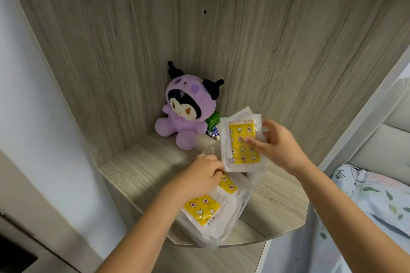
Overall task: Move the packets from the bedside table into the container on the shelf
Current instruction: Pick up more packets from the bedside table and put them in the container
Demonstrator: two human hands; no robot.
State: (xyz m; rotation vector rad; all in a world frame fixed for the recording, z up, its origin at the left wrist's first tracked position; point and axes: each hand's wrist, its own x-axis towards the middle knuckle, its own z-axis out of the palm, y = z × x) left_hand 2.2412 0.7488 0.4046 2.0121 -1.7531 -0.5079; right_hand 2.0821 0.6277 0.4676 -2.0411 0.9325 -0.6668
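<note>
From the head view, your right hand (281,146) grips a stack of yellow-patterned packets (243,144) above the clear container (230,224) on the wooden shelf (137,173). Your left hand (199,176), fingers curled closed, presses on more packets lying inside it. A purple plush toy (184,108) sits in the corner behind.

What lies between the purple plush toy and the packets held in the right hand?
In the head view, a green packet and some batteries lie between the plush toy and the held packets.
</note>
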